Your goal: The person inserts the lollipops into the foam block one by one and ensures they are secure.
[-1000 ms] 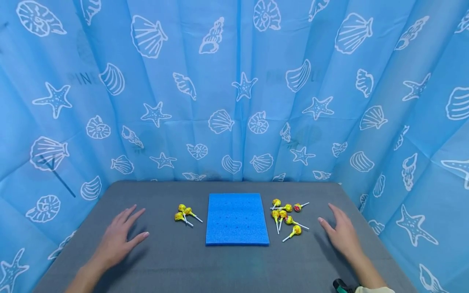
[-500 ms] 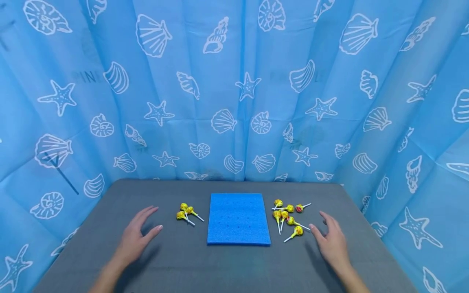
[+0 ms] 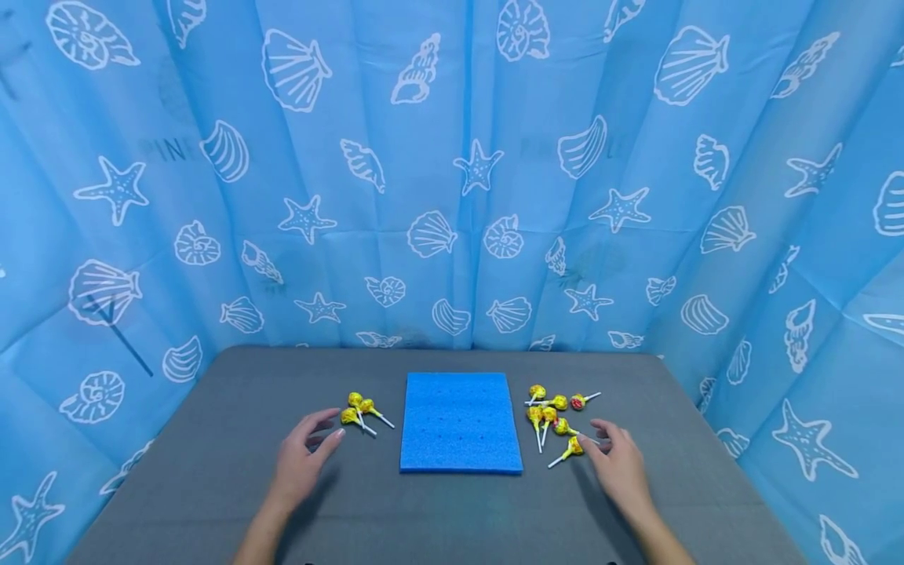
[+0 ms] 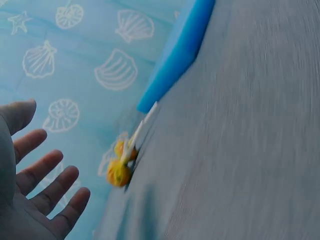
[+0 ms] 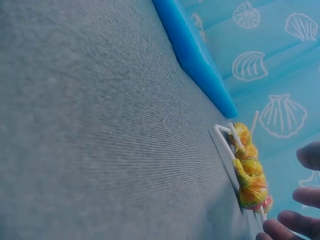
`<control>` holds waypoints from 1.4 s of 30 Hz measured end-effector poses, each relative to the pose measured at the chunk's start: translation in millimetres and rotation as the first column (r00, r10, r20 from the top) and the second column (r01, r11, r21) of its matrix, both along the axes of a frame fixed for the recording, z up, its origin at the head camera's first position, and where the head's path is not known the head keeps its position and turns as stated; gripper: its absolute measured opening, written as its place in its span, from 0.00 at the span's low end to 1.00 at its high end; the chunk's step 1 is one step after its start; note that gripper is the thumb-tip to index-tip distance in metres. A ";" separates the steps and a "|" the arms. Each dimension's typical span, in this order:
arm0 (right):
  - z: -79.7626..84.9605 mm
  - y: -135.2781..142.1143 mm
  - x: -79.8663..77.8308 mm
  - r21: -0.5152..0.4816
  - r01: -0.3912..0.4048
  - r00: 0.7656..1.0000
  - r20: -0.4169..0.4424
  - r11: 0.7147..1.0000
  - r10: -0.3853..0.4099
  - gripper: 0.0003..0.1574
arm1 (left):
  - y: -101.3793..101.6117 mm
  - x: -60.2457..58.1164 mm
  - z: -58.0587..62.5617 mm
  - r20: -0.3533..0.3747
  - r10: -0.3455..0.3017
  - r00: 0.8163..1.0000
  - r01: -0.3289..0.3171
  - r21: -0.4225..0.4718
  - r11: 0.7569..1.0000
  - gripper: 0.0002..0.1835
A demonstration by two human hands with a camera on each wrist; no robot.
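Note:
My left hand [image 3: 300, 461] hovers just left of a small cluster of yellow-wrapped lollipops [image 3: 349, 416], thumb and fingers apart and holding nothing. In the left wrist view its spread fingers [image 4: 52, 192] stand beside those lollipops [image 4: 118, 172], whose white sticks point toward a blue foam pad [image 4: 175, 55]. My right hand [image 3: 621, 471] is at the right side of a larger group of lollipops [image 3: 548, 414], its fingertips close to the nearest yellow one [image 3: 574, 446]. The right wrist view has the fingers [image 5: 307, 196] bent a little, near the wrapped heads [image 5: 252, 187].
Between the two groups the square blue foam pad [image 3: 459, 424] lies flat, with small holes in its top. A red-and-yellow lollipop [image 3: 578, 402] lies at the back of the right group. Behind the grey table [image 3: 452, 518] hangs a blue shell-patterned curtain [image 3: 459, 180].
Both hands have moved inward over the table, the left one rightward and the right one leftward, each nearer its lollipops. The lollipops and the foam pad stay put on the table.

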State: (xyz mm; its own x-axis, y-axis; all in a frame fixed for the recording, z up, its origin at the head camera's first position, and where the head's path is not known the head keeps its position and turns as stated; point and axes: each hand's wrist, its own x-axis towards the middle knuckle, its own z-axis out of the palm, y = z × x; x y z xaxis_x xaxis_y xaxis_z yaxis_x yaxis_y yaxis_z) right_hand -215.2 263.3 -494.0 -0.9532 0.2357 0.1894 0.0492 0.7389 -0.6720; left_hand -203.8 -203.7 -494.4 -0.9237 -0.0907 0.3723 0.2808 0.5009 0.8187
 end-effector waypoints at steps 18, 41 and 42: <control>-10.3 5.1 -19.8 0.041 -0.010 0.998 0.057 0.999 0.007 0.22 | 65.0 -12.0 -8.8 0.083 -0.040 0.996 0.013 0.300 0.954 0.15; -11.5 -2.6 -27.3 0.117 -0.037 0.993 0.115 0.992 0.024 0.15 | 84.6 -14.3 -28.8 0.264 -0.100 0.959 0.050 0.190 0.981 0.21; -11.6 -2.7 -27.3 0.117 -0.037 0.993 0.115 0.992 0.023 0.14 | 84.5 -14.3 -29.6 0.263 -0.099 0.960 0.056 0.167 0.984 0.21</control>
State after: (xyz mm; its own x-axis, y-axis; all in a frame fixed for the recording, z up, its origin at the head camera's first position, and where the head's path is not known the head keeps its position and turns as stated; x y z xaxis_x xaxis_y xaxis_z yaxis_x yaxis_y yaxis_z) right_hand -242.5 260.6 -505.6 -0.9765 0.1888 0.1044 0.0966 0.8154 -0.5708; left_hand -218.1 -119.2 -523.9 -0.9940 -0.0519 0.0961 0.0724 0.3457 0.9356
